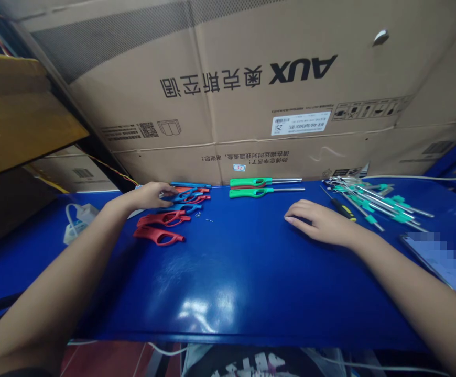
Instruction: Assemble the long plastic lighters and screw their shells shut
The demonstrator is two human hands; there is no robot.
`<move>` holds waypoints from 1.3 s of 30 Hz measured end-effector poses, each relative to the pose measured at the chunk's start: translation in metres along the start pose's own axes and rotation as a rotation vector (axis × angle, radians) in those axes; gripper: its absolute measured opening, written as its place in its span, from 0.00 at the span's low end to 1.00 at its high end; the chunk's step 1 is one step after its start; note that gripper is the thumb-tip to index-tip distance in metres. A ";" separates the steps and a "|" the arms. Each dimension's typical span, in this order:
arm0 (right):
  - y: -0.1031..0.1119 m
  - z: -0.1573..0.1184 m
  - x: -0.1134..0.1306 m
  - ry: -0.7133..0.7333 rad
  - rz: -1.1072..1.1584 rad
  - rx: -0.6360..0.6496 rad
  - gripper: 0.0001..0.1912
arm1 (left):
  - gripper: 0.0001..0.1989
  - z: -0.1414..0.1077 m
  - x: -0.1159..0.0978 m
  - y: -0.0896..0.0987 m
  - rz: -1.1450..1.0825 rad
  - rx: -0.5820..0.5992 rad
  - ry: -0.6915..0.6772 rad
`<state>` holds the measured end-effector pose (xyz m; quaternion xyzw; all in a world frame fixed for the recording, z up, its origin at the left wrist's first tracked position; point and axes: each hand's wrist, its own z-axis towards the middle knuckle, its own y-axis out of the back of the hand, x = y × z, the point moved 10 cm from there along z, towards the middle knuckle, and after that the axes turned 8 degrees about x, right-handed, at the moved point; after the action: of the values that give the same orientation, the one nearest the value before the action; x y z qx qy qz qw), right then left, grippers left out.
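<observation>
My left hand (pixel 154 196) is at the back left, on a group of lighter casings. Its thumb and fingers close around the rear end of a blue lighter casing (pixel 188 197); the palm side is partly hidden. Nearer to me lie red lighter casings, the closest one (pixel 159 235) by itself. My right hand (pixel 310 220) hovers low over or rests on the blue table, its fingers loosely stretched and holding nothing. Between the hands, farther back, two green lighters (pixel 247 192) with metal tubes lie side by side. Beside my right hand is a yellow-and-black screwdriver (pixel 343 209).
Metal lighter tubes with green parts (pixel 385 201) lie heaped at the right. A phone (pixel 440 262) sits at the right edge. A large cardboard box (pixel 228 120) walls off the back of the blue table (pixel 243 283). White plugs (pixel 80 220) stand at the left.
</observation>
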<state>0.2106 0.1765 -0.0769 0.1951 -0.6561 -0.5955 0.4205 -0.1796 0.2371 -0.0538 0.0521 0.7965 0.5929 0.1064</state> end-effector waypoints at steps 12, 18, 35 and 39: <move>0.014 -0.003 0.009 0.018 -0.022 -0.154 0.16 | 0.28 -0.027 -0.074 0.024 -0.067 -0.157 -0.211; 0.016 -0.003 0.044 0.098 0.063 -0.208 0.17 | 0.21 -0.053 -0.206 -0.031 -0.168 -0.123 -0.581; 0.004 0.000 0.035 0.014 0.043 -0.088 0.07 | 0.25 -0.041 -0.230 -0.083 -0.471 -0.334 -0.563; 0.026 -0.006 0.023 -0.022 0.081 -0.268 0.09 | 0.28 -0.038 -0.223 -0.081 -0.509 -0.371 -0.535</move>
<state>0.2087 0.1613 -0.0459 0.1040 -0.5825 -0.6625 0.4593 0.0317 0.1312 -0.0966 -0.0144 0.6079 0.6466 0.4606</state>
